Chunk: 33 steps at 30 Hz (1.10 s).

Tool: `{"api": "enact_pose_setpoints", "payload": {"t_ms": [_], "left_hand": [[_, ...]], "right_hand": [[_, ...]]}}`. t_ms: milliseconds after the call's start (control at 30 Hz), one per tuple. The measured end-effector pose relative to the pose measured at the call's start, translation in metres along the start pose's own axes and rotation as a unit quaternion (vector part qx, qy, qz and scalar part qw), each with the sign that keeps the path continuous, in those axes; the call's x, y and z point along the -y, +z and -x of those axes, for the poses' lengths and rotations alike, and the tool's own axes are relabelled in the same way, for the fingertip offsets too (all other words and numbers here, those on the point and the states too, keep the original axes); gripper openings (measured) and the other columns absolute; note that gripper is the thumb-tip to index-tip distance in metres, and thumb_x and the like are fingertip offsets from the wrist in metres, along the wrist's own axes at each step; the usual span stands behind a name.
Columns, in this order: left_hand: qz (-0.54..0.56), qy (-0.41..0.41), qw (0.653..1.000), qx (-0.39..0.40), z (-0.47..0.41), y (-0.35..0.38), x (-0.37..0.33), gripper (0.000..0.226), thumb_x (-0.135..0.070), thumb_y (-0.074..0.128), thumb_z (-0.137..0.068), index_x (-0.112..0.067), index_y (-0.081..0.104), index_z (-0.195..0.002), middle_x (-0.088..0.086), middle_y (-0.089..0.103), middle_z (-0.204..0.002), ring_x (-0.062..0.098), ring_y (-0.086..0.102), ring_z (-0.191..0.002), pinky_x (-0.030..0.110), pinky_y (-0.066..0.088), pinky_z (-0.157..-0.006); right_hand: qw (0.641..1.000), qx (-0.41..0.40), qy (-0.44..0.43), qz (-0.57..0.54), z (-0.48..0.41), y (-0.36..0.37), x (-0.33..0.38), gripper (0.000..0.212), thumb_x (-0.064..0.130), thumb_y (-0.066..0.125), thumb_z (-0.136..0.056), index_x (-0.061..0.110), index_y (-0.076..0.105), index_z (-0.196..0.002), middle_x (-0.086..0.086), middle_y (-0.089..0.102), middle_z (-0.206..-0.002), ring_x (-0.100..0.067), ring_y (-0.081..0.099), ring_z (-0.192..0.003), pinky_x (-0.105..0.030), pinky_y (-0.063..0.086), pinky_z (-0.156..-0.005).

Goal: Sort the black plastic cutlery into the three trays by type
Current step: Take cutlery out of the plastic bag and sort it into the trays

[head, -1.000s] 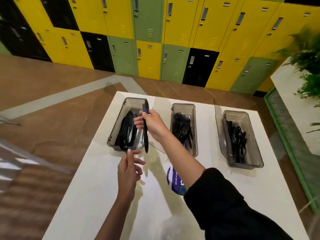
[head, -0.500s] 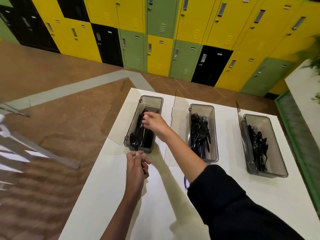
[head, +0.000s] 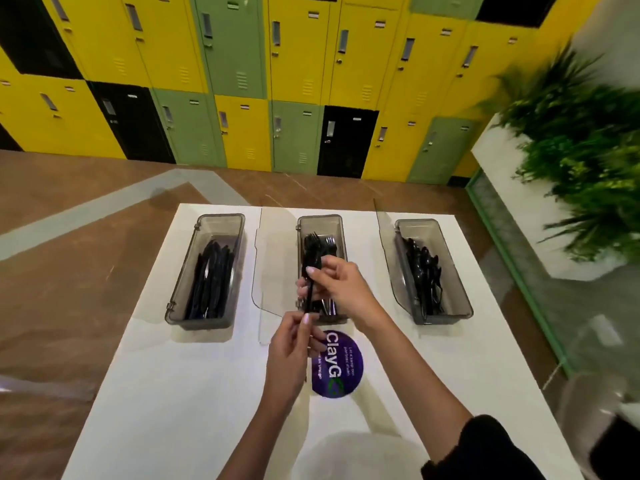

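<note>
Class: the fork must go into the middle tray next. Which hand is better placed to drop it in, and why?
Right. The right hand already pinches the fork directly over the middle tray; the left hand sits nearer, at the handle's end.

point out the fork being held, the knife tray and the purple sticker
fork (head: pixel 309 271): head view, on its handle just below the tines, pinched in the right hand (head: pixel 341 289).
knife tray (head: pixel 221 220): head view, on the bare far end wall.
purple sticker (head: pixel 341 367): head view, on its middle, by the white lettering.
</note>
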<state>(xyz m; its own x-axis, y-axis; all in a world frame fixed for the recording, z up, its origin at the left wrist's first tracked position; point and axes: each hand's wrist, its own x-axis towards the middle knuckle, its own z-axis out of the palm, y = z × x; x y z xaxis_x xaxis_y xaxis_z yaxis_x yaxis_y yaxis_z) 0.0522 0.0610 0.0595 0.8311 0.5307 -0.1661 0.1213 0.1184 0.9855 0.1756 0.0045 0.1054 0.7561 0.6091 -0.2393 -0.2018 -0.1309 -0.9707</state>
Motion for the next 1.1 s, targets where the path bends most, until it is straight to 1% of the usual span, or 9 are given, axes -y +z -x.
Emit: {"api": "enact_pose_setpoints", "payload": {"t_ms": [167,233,367,533,667,733,833,900,1100], "left_hand": [[-0.049,0.003,0.995,0.086,0.008,0.059,0.005,0.023,-0.017,0.042,-0.1,-0.009,0.063,-0.096,0.009,0.068,-0.073,0.017,0.066,-0.067,0.021,0.052,-0.066],[-0.064,-0.002,0.992,0.107,0.007,0.079,0.01,0.023,-0.018,0.043,-0.1,-0.009,0.063,-0.094,0.008,0.068,-0.073,0.017,0.065,-0.068,0.03,0.052,-0.067],[-0.081,-0.021,0.993,0.088,-0.005,0.112,0.013,0.014,-0.026,0.048,-0.097,-0.016,0.056,-0.101,0.003,0.066,-0.088,0.012,0.066,-0.073,0.028,0.054,-0.065],[-0.099,-0.006,0.994,0.035,-0.022,0.142,0.008,0.026,-0.031,0.054,-0.093,-0.018,0.046,-0.113,-0.002,0.059,-0.101,0.015,0.067,-0.082,0.033,0.056,-0.068],[-0.125,0.001,0.992,0.023,-0.031,0.158,0.012,0.023,-0.032,0.052,-0.095,-0.016,0.048,-0.111,-0.002,0.059,-0.101,0.013,0.067,-0.08,0.038,0.056,-0.074],[-0.129,0.0,0.991,0.017,-0.031,0.164,0.014,0.022,-0.031,0.049,-0.096,-0.014,0.049,-0.11,-0.002,0.06,-0.099,0.012,0.067,-0.079,0.037,0.055,-0.073],[-0.132,0.005,0.991,0.006,-0.032,0.169,0.015,0.017,-0.027,0.045,-0.099,-0.013,0.049,-0.107,0.003,0.062,-0.097,0.014,0.067,-0.078,0.036,0.055,-0.072],[-0.13,0.005,0.991,0.0,-0.033,0.171,0.015,0.016,-0.025,0.042,-0.1,-0.012,0.049,-0.106,0.004,0.063,-0.096,0.016,0.066,-0.078,0.033,0.054,-0.071],[-0.12,0.009,0.993,0.003,-0.032,0.169,0.018,0.016,-0.024,0.042,-0.1,-0.012,0.05,-0.107,0.002,0.063,-0.094,0.019,0.066,-0.08,0.031,0.052,-0.069]], "right_hand": [[0.993,-0.107,-0.039,-0.03,0.007,-0.086,0.023,0.011,0.004,0.051,-0.096,0.001,0.06,-0.102,-0.01,0.07,-0.077,-0.009,0.069,-0.057,-0.02,0.056,-0.057],[0.987,-0.15,-0.047,-0.025,0.008,-0.123,0.027,0.014,0.003,0.052,-0.095,-0.001,0.061,-0.106,-0.011,0.069,-0.079,-0.009,0.069,-0.057,-0.019,0.056,-0.057],[0.973,-0.229,-0.033,-0.008,0.002,-0.191,0.017,0.014,0.006,0.055,-0.095,0.004,0.065,-0.104,-0.01,0.071,-0.082,-0.009,0.069,-0.059,-0.019,0.055,-0.057],[0.944,-0.327,-0.007,0.039,-0.016,-0.253,-0.017,0.011,0.004,0.056,-0.094,0.001,0.066,-0.099,-0.007,0.068,-0.074,-0.004,0.065,-0.05,-0.027,0.055,-0.059],[0.942,-0.324,0.041,0.078,-0.026,-0.27,-0.054,0.014,0.006,0.059,-0.092,-0.001,0.064,-0.104,-0.017,0.069,-0.09,-0.013,0.069,-0.063,-0.028,0.059,-0.063],[0.945,-0.298,0.075,0.112,-0.027,-0.266,-0.069,0.031,0.009,0.063,-0.09,-0.002,0.059,-0.119,-0.018,0.068,-0.101,-0.021,0.068,-0.077,-0.025,0.059,-0.062],[0.938,-0.25,0.138,0.195,-0.027,-0.252,-0.089,0.052,0.022,0.073,-0.084,0.008,0.051,-0.128,-0.014,0.067,-0.107,-0.027,0.066,-0.098,-0.04,0.057,-0.085],[0.938,-0.238,0.146,0.204,-0.026,-0.244,-0.096,0.059,0.027,0.076,-0.08,0.012,0.047,-0.128,-0.011,0.067,-0.104,-0.026,0.064,-0.1,-0.045,0.054,-0.091],[0.936,-0.25,0.154,0.194,-0.032,-0.237,-0.097,0.057,0.017,0.08,-0.075,0.01,0.044,-0.118,-0.014,0.065,-0.106,-0.027,0.064,-0.098,-0.044,0.055,-0.088]]}}
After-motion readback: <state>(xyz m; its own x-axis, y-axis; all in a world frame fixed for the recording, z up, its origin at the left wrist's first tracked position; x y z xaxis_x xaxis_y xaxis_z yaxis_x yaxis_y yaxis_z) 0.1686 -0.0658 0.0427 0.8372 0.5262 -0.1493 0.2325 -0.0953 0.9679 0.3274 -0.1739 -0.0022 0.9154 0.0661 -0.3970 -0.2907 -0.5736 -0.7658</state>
